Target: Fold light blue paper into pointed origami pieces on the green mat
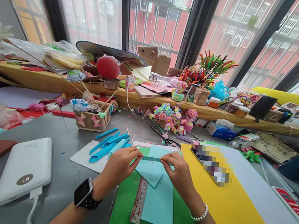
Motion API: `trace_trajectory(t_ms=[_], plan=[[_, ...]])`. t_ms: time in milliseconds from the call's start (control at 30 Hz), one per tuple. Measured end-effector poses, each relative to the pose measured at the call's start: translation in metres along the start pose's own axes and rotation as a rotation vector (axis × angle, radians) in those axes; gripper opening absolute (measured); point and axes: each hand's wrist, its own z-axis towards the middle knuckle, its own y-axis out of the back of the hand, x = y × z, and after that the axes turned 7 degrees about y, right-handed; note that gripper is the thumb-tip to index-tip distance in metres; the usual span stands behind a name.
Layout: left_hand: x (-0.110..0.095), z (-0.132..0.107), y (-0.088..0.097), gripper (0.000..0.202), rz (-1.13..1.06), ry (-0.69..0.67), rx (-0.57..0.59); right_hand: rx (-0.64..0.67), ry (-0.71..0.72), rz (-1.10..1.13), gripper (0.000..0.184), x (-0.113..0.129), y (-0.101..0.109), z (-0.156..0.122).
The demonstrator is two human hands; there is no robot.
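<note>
Teal paper strip (151, 159) lies left to right between both hands, the left hand (121, 163) pinching its left end and the right hand (179, 172) its right end in narrow fingertip grips, just above the light-blue sheet (159, 200) on the green mat (122, 221)

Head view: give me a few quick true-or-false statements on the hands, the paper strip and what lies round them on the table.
1. The left hand and the right hand both pinch the paper strip. True.
2. The ruler is held in the right hand. False: it lies on the green sheet, beside the light blue paper.
3. The white power bank lies left of the left hand. True.
4. The folded blue strips lie on the power bank. False: they lie on white paper, to its right.
</note>
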Motion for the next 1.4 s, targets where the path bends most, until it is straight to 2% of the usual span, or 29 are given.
trace_trajectory(t_ms=[167,333,633,733,800,867,967,1267,1400], plan=[[-0.008,-0.003,-0.004,0.018,-0.034,-0.087,-0.068,0.009,0.04,0.028,0.012,0.003,-0.001,0.001],[-0.015,-0.005,-0.007,0.016,-0.014,-0.112,-0.049,0.039,0.127,0.059,0.015,0.006,-0.003,0.0],[-0.005,-0.002,-0.002,0.018,0.053,-0.04,-0.099,-0.1,-0.047,-0.035,0.016,-0.006,0.003,0.0],[-0.006,-0.003,-0.003,0.017,0.035,-0.039,-0.081,-0.152,-0.045,-0.008,0.016,-0.004,0.004,0.001],[-0.008,-0.003,-0.004,0.017,0.009,-0.056,-0.051,-0.124,0.007,0.013,0.017,0.0,0.002,0.001],[-0.01,-0.004,-0.005,0.017,-0.011,-0.072,-0.026,-0.038,0.059,0.026,0.015,0.004,0.0,0.001],[-0.01,-0.004,-0.006,0.018,-0.023,-0.065,-0.023,0.035,0.062,0.022,0.012,0.006,-0.002,0.001],[-0.001,-0.001,-0.002,0.02,0.04,-0.017,-0.097,-0.025,0.001,-0.014,0.012,-0.003,0.001,0.001],[-0.001,-0.002,-0.001,0.02,0.052,-0.008,-0.096,-0.019,0.003,-0.028,0.013,-0.004,0.001,0.0]])
